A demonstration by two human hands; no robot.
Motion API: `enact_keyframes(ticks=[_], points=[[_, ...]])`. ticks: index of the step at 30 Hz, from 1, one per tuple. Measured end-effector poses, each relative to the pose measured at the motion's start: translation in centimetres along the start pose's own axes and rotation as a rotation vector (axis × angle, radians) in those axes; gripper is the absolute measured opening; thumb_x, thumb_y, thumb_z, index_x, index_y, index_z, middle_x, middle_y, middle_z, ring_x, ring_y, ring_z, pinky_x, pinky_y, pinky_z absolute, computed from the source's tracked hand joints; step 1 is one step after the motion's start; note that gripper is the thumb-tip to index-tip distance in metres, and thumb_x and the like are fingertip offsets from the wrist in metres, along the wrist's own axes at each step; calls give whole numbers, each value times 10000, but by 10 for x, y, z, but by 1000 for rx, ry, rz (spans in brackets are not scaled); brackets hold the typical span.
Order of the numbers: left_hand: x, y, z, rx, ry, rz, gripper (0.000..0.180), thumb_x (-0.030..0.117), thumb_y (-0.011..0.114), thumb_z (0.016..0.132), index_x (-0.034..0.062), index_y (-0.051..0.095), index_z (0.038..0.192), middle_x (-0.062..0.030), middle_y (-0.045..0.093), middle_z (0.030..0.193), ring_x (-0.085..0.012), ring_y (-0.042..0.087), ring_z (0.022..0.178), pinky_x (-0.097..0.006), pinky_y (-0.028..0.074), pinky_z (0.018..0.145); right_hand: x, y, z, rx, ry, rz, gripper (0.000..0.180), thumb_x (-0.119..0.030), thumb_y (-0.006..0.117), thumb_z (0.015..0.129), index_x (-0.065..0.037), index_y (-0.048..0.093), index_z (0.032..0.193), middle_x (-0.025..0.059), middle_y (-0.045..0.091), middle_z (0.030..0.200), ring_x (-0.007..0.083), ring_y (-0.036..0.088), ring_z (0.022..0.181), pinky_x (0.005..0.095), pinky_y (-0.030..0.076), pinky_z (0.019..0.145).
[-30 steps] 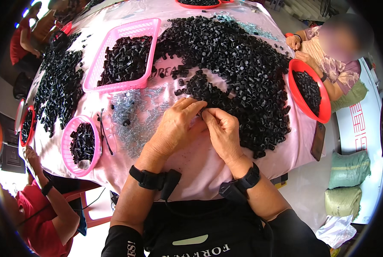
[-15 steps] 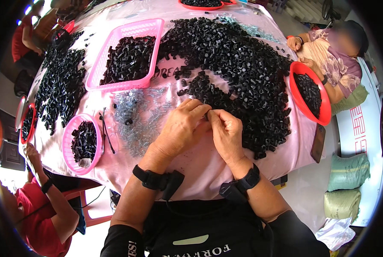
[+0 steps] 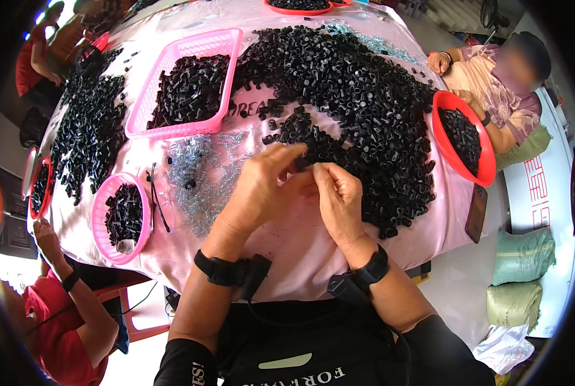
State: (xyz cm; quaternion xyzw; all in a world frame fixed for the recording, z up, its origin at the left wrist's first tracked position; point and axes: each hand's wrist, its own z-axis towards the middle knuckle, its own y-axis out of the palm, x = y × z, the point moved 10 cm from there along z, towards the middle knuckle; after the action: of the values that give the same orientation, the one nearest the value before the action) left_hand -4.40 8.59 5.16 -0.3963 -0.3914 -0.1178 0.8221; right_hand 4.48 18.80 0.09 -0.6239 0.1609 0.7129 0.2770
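Observation:
Above the pink cloth, close to the near edge of a pile of small black caps (image 3: 377, 135), my two hands are side by side. My left hand (image 3: 265, 183) is slightly blurred; its forefinger and thumb are spread apart, and I see nothing held between them. My right hand (image 3: 340, 201) pinches thumb against forefinger; whatever is in that pinch is too small to make out. Left of my left hand lies a spread of small clear pieces (image 3: 200, 183), with a few black bits among them. A smaller cluster of black caps (image 3: 303, 132) lies just beyond my fingers.
A pink rectangular basket (image 3: 136, 122) and a round pink basket (image 3: 101, 235) hold black pieces, tweezers (image 3: 158, 199) beside the round one. A red bowl (image 3: 487, 164) and a phone (image 3: 476, 213) are at the right edge. Co-workers sit on the right (image 3: 493, 96) and left (image 3: 75, 315).
My left hand has drawn back a little to the left from my right hand, its fingers parting. My right hand has hardly moved and keeps its pinch.

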Motion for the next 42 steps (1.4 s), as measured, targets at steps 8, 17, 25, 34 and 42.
enact_keyframes(ticks=[8, 17, 25, 34, 42], points=[[-70, -102, -18, 749, -123, -189, 530, -42, 551, 987, -49, 395, 1494, -131, 726, 1120, -162, 720, 907, -277, 564, 767, 6, 5, -1, -9, 110, 190, 268, -246, 572, 1072, 4, 648, 1133, 90, 716, 919, 143, 718, 812, 242, 552, 692], [-82, -108, -17, 729, -204, -456, 584, -23, 516, 1023, -43, 291, 1561, -215, 495, 1472, -286, 621, 1257, -338, 541, 980, 7, 8, 0, -16, 105, 172, 249, -213, 575, 1069, 1, 630, 1184, 79, 719, 979, 135, 714, 868, 244, 559, 735], [-73, -104, -11, 670, -104, -876, 531, 57, 522, 1043, -39, 356, 1538, -192, 503, 1478, -377, 610, 1267, -380, 523, 1022, 6, 7, 0, -9, 118, 168, 251, -202, 569, 1070, 5, 624, 1200, 89, 723, 1002, 133, 714, 880, 238, 555, 745], [-51, -49, 0, 221, -49, 248, 268, -44, 685, 851, 37, 728, 1103, -123, 722, 1128, -272, 729, 878, -330, 568, 760, 6, 2, 1, 7, 73, 159, 244, -198, 532, 1084, 0, 620, 1195, 96, 711, 966, 132, 707, 822, 247, 551, 684], [-28, -23, 4, 139, 151, 372, 351, -55, 692, 780, 34, 715, 1119, -132, 703, 1147, -336, 655, 1067, -416, 529, 954, 4, 5, 0, -13, 73, 135, 236, -197, 545, 1077, 4, 639, 1158, 100, 712, 933, 144, 711, 808, 252, 559, 686]])
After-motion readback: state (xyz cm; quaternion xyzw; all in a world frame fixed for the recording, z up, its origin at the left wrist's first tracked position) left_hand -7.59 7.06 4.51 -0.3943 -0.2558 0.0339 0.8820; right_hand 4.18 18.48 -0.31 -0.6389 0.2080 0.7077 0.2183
